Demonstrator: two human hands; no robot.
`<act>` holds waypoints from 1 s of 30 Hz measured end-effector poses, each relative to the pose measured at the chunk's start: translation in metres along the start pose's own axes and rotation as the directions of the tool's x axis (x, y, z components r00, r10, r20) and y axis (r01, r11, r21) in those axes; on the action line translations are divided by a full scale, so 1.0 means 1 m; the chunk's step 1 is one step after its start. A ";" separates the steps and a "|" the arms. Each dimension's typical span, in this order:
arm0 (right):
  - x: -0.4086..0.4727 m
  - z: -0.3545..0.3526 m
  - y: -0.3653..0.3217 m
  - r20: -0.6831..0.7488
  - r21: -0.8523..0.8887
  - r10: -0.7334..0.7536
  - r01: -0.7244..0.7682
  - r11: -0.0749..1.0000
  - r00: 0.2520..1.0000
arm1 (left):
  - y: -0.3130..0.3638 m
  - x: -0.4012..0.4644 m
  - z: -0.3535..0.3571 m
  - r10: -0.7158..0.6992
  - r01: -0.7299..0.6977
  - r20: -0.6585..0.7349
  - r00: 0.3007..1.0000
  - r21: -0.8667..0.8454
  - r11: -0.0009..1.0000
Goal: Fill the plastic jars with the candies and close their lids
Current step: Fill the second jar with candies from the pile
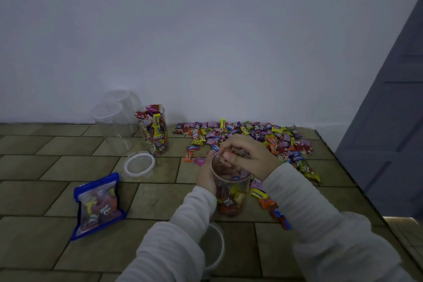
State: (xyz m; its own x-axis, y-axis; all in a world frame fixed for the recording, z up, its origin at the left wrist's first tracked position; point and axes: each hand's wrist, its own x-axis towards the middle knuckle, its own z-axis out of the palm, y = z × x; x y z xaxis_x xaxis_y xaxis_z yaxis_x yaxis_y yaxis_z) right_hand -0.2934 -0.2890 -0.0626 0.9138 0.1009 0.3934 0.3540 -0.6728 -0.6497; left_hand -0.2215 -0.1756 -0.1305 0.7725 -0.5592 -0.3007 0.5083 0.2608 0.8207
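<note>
A clear plastic jar (231, 192), partly filled with wrapped candies, stands in front of me on the tiled surface. My left hand (207, 175) grips its left side. Over the jar's mouth hovers my right hand (247, 155) with fingers curled downward; whether it holds candy is hidden. A wide heap of loose candies (254, 137) lies behind the jar and to its right. A full jar (154, 130) without a lid stands at the back left. Beside it are two empty clear jars (114, 121). One lid (139, 165) lies flat near the full jar.
A blue-edged zip bag of candies (98, 204) lies at the left. Another lid (212, 247) shows under my left sleeve. A white wall rises right behind the jars. The surface's edge (357, 192) runs along the right, with a dark door (393, 121) beyond.
</note>
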 end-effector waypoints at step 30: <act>-0.122 -0.037 0.110 -0.418 -0.160 0.588 -0.693 0.703 0.693 | -0.066 -0.050 0.103 0.197 -0.378 0.363 0.911 0.925 0.042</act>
State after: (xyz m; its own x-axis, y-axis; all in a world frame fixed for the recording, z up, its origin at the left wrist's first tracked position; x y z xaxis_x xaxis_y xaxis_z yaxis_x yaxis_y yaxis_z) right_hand -0.3729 -0.4024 -0.1580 0.7578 -0.6320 0.1623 -0.4168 -0.6601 -0.6249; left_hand -0.3328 -0.2458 -0.1198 0.6658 -0.7434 0.0644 -0.6224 -0.5057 0.5974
